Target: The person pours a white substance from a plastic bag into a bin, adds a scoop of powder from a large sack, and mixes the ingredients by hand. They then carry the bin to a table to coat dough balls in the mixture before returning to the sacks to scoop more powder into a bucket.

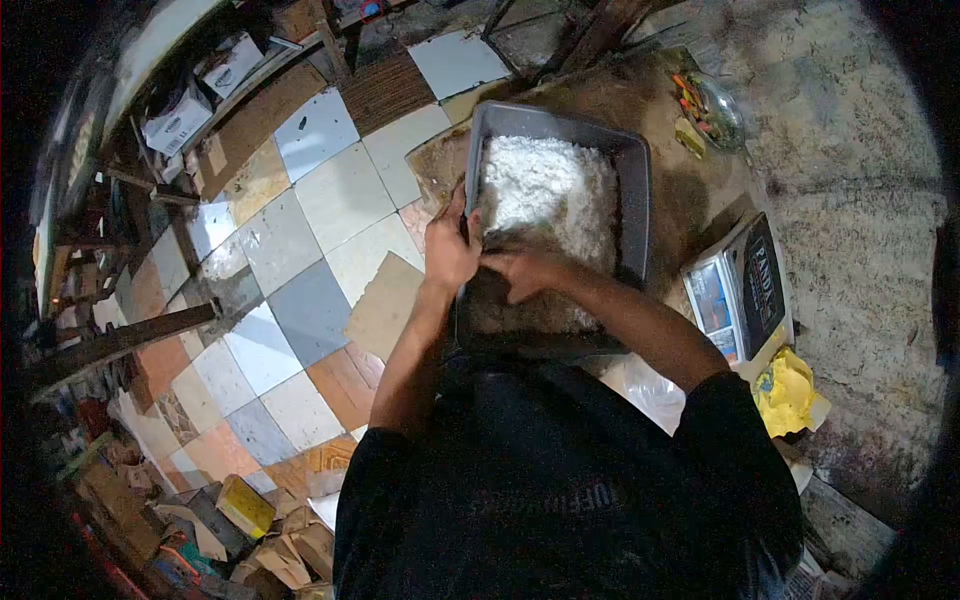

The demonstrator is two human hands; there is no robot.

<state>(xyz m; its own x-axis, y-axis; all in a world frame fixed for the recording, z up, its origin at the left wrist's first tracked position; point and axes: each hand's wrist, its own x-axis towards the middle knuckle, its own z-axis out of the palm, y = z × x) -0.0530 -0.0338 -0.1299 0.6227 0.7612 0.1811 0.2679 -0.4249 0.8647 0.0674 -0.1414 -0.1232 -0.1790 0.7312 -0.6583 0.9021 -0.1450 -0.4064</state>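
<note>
A deep grey rectangular tub [633, 215] holds white powder [545, 180], heaped toward its far side, with a darker layer nearer the body. My left hand [452, 250] grips the tub's left rim, its fingers wrapped over the edge. Inside the tub, near that same rim, is my right hand [520, 272], its fingers curled and partly blurred beside the powder. Whatever the right fingers hold, if anything, is too blurred to make out.
A clear bowl with colourful pieces [715, 110] stands at the upper right. A black-labelled box [760, 275] and yellow crumpled packaging [788, 392] lie on the right. Patchwork tiles [345, 195] cover the left floor, with cardboard and a yellow box [245, 505] at lower left.
</note>
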